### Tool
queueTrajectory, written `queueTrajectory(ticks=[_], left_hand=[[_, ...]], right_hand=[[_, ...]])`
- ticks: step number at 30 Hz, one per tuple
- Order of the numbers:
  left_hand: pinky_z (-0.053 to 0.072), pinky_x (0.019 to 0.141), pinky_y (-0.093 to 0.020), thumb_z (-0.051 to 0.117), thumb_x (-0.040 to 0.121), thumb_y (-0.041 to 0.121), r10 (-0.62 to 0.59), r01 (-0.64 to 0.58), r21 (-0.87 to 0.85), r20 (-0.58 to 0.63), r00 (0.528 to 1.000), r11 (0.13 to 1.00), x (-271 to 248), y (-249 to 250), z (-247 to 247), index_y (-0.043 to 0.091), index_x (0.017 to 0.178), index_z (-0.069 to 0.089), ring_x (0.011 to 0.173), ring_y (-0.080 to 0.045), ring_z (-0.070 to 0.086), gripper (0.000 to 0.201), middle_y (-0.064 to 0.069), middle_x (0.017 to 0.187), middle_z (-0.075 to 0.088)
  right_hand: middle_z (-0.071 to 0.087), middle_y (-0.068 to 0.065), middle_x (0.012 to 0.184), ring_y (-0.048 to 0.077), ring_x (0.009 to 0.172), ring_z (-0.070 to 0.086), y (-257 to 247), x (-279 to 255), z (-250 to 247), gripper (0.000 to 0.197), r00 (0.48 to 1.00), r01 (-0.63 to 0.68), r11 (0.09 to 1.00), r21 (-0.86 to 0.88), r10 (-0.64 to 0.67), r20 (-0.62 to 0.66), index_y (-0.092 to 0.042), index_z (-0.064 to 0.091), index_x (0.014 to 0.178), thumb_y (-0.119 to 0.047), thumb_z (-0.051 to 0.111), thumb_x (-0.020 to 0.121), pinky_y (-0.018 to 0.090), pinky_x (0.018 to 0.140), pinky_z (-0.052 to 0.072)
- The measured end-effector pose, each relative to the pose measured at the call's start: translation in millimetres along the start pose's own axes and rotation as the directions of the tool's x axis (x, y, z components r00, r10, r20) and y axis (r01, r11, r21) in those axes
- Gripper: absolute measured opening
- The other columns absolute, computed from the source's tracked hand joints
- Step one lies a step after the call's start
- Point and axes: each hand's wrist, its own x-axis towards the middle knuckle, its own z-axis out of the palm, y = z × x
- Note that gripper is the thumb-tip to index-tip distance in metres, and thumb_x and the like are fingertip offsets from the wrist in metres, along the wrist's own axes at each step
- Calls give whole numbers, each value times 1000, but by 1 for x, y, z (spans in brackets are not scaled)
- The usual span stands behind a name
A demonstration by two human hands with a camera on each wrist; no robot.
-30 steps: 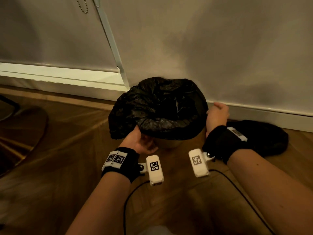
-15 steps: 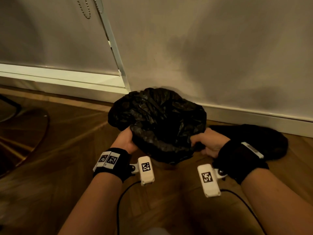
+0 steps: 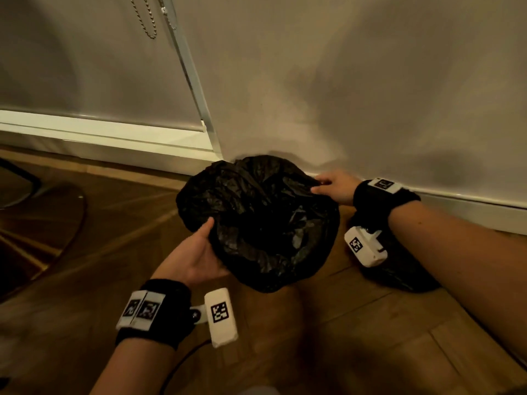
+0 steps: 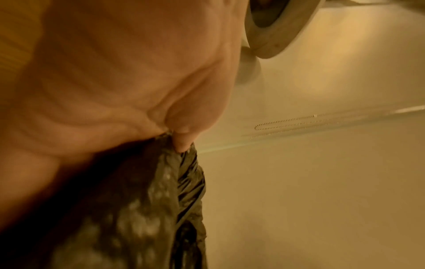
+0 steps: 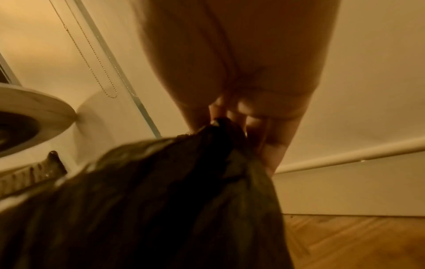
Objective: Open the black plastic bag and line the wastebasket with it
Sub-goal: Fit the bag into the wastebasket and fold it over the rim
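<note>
The crumpled black plastic bag (image 3: 256, 220) is spread open over the wastebasket, which it hides completely. My left hand (image 3: 209, 233) grips the bag's near-left edge, thumb on top, fingers hidden underneath. In the left wrist view the thumb presses into the black plastic bag (image 4: 161, 191). My right hand (image 3: 320, 187) pinches the far-right edge, close to the wall. The right wrist view shows its fingertips (image 5: 230, 112) curled onto a fold of the black plastic bag (image 5: 172, 191).
The basket stands on a wooden floor (image 3: 342, 337) against a pale wall and white baseboard (image 3: 470, 201). Another dark bundle (image 3: 399, 277) lies on the floor right of the basket. A bead chain (image 3: 148, 21) hangs above left. A round glass base (image 3: 57, 218) lies left.
My right hand moved from the bag's near-right edge to its far-right edge by the wall. My left hand turned palm up and set its thumb over the near-left edge. The bag's mouth spread wider.
</note>
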Motion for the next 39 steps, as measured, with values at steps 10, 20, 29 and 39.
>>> queueTrajectory(ticks=[10, 20, 29, 39], left_hand=[[54, 75, -37, 53, 99, 26, 190, -143, 223, -208, 959, 964, 25, 17, 7, 7, 124, 63, 95, -27, 67, 33, -15, 116, 68], [50, 86, -36, 44, 97, 51, 124, -86, 422, -63, 990, 903, 12, 28, 14, 15, 125, 63, 113, -25, 62, 49, -7, 122, 68], [48, 102, -43, 58, 95, 32, 92, -2, 650, -105, 990, 760, 4, 21, -1, 0, 117, 66, 109, -32, 65, 39, -17, 115, 71], [59, 68, -34, 64, 91, 10, 245, -89, 662, -147, 958, 744, 9, 24, 0, 20, 131, 33, 91, -25, 64, 52, -10, 103, 61]], right_hand=[[72, 13, 96, 32, 80, 71, 20, -52, -5, 21, 893, -89, 992, -86, 118, 434, -13, 68, 98, 0, 68, 81, 34, 61, 60], [58, 14, 134, 35, 124, 54, 39, -35, 2, 104, 760, -479, 772, 418, 127, 637, -16, 59, 129, -72, 79, 43, 53, 109, 35], [70, 7, 96, 25, 74, 68, 30, -47, 4, 27, 746, -422, 847, 324, 122, 655, -14, 63, 109, -33, 52, 94, 43, 68, 58], [73, 8, 95, 22, 80, 72, 5, -27, 3, 41, 820, -439, 751, 494, 109, 562, -16, 65, 103, -48, 41, 96, 30, 65, 60]])
